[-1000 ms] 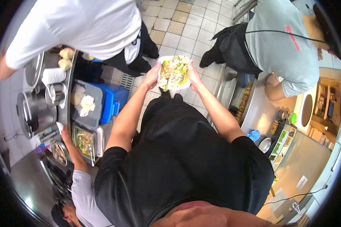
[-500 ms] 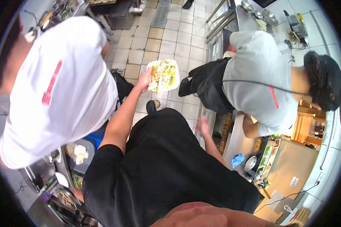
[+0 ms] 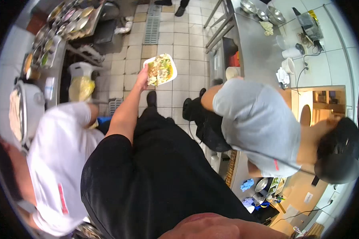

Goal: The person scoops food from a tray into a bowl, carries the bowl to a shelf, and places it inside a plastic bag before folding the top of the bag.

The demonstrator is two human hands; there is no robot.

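My left hand (image 3: 143,78) grips the left rim of a white squarish bowl (image 3: 174,76), the arm stretched out ahead of me over the floor. Mixed food (image 3: 160,70) fills the bowl, with yellow, green, white and brown pieces in it. Below the bowl, one of my dark shoes (image 3: 152,99) shows on the tiles. My right hand is out of sight, hidden behind my dark shirt or beyond the view.
A person in white (image 3: 68,147) stands close on my left, another in grey with a dark cap (image 3: 259,119) on my right. Steel counters (image 3: 257,51) line both sides. Ahead lie a floor drain (image 3: 152,26) and a person's shoe (image 3: 180,11).
I have advanced along the aisle with the bowl still in my left hand. Both nearby people now appear lower in view. My right hand has gone out of view.
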